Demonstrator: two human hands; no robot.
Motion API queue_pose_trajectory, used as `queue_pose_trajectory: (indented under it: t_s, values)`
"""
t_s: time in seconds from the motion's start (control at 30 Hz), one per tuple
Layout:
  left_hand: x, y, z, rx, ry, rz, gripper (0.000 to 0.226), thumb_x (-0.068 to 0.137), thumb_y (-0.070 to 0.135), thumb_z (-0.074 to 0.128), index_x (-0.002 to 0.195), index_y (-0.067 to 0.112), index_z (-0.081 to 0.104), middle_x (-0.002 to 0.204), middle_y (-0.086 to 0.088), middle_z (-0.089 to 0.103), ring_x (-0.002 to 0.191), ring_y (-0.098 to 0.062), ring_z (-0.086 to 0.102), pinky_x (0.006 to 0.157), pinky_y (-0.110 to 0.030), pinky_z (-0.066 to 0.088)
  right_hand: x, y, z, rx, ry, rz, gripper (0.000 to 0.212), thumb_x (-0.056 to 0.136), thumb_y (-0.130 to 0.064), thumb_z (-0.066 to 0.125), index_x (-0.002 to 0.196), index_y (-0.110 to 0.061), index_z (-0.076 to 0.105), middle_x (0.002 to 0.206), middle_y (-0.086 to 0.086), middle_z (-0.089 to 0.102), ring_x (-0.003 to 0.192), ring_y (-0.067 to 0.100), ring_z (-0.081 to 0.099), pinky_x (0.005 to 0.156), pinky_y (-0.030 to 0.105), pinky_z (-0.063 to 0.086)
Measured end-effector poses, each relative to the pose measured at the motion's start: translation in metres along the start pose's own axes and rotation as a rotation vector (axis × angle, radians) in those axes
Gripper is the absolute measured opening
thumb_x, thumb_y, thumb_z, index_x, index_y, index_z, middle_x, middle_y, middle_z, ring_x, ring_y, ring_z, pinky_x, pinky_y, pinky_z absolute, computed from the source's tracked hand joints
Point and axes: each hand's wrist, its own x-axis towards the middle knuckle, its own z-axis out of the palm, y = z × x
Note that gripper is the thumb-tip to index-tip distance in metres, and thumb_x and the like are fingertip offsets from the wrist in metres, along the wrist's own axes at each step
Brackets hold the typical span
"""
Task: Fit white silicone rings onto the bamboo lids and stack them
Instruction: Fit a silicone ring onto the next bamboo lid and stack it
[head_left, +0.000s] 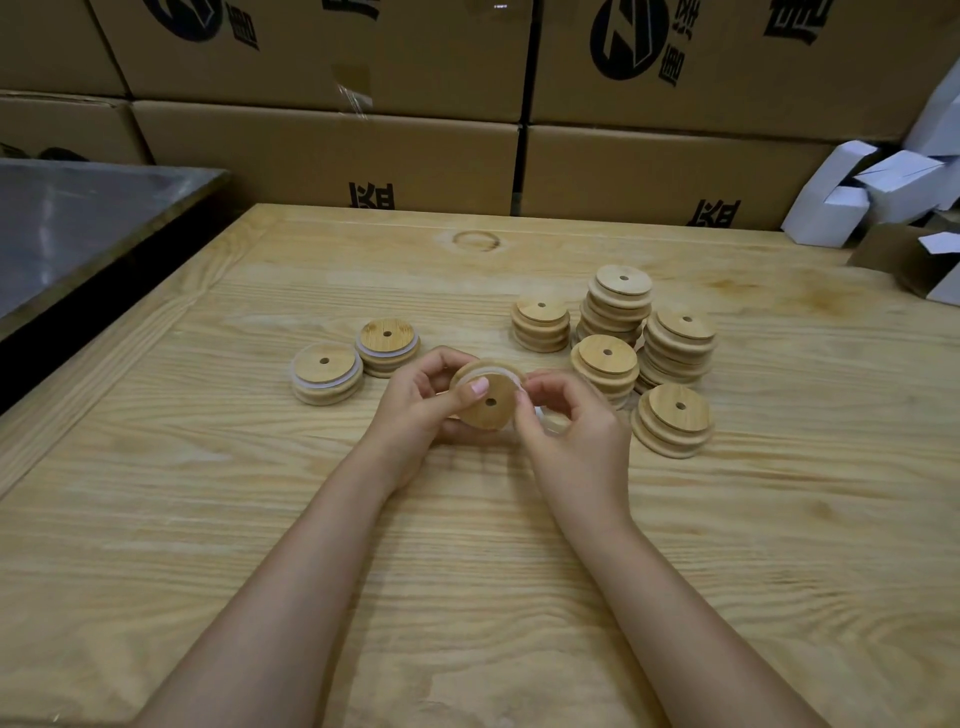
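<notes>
— Fingers (475, 389) of the left hand (415, 410): how are they to be entered?
— Curled round a lid (488, 410). The thumb is laid across its face, just beside the centre hole. The lid is held tilted toward the camera, a little above the counter (467, 571) and near its middle.
— And the right hand (576, 431)?
— Its fingers (537, 389) are drawn together and pinched on a ring (498, 369) at the lid's right edge. The ring is seen as a pale band along the lid's far rim. Whether it is fully seated cannot be told.
— Lids with rings, as listed?
— Two ringed stacks (326, 374) are noted left of the hands, low and just beside each other. A white band is shown under each top disc, and a hole is seen in each face.
— Lids without rings?
— Five bare stacks (672, 421) are counted right of the hands, closely grouped. The tallest is placed at the back; the nearest is set just beside the right hand.
— Surroundings?
— Boxes (332, 150) with black print are piled behind the counter. White cartons (883, 187) are heaped at the far right. A grey metal top (78, 218) is seen at the far left.
</notes>
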Motion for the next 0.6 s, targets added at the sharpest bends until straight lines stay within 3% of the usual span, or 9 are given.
queue_pose_trajectory:
  t_s: [0.2, 0.6]
  values:
    - [0.0029, -0.0007, -0.0007, -0.07, 0.022, -0.005, 0.02, 0.073, 0.014, 0.062, 0.092, 0.01, 0.059, 0.079, -0.003, 0.069, 0.074, -0.015, 0.066, 0.063, -0.038, 0.059, 0.0018, -0.0021, 0.0015, 0.234, 0.008, 0.2, 0.025, 0.079, -0.008, 0.072, 0.073, -0.031, 0.065, 0.073, -0.017, 0.068, 0.077, -0.002, 0.065, 0.072, 0.011, 0.048]
    - [0.0018, 0.0018, 0.0012, -0.169, -0.032, -0.076, 0.023, 0.076, 0.014, 0.056, 0.099, 0.006, 0.054, 0.09, -0.012, 0.066, 0.082, -0.023, 0.066, 0.067, -0.044, 0.059, 0.0071, -0.0046, -0.0031, 0.352, -0.063, 0.249, 0.011, 0.08, -0.003, 0.071, 0.078, -0.014, 0.071, 0.082, -0.008, 0.07, 0.076, -0.006, 0.064, 0.07, 0.007, 0.046]
